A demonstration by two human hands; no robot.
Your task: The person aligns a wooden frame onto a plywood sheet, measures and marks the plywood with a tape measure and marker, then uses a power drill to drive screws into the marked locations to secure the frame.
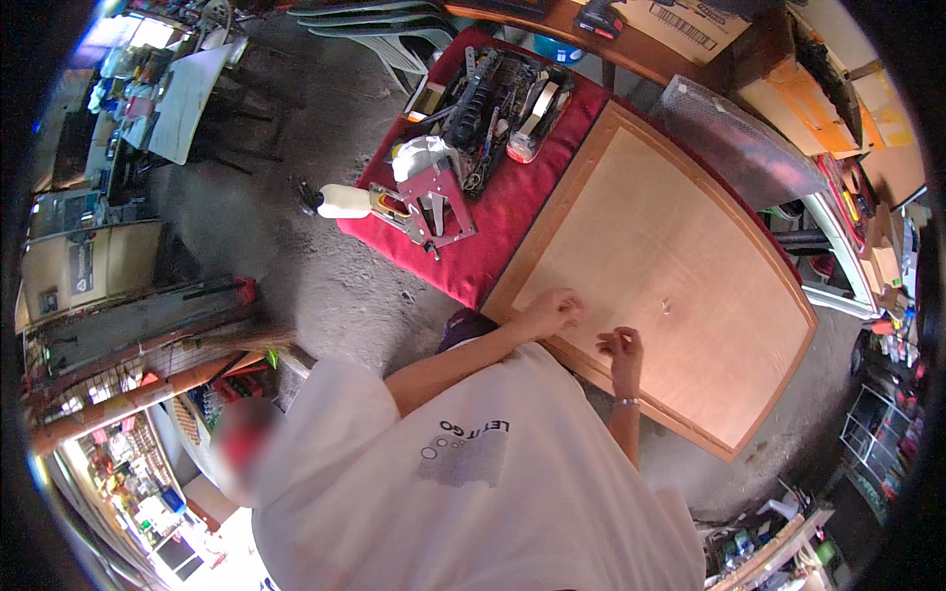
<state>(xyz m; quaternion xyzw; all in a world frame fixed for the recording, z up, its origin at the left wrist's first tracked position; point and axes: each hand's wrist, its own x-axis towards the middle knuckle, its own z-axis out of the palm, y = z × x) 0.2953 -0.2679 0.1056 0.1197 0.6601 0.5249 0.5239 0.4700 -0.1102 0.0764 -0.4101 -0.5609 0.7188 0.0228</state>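
Observation:
A large wooden panel [680, 256] with a brown raised frame lies across the red-covered table. My left hand [555, 311] is over the panel's near left part, its fingers curled in; what they hold, if anything, cannot be made out. To its right, my right hand [623, 357] hovers above the near frame edge with fingers bent and a little apart, no object visible in it. A bracelet [628, 401] circles the right wrist. On the panel's face, a small pale bit [666, 307] lies beyond both hands.
The red cloth [512, 217] bears a dark red metal clamp-like tool [439, 207], a white bottle [345, 201], a tape dispenser [537, 110] and a tray of tools [483, 108]. Stacked chairs [384, 34] stand at the back. Cardboard boxes [798, 89] sit back right.

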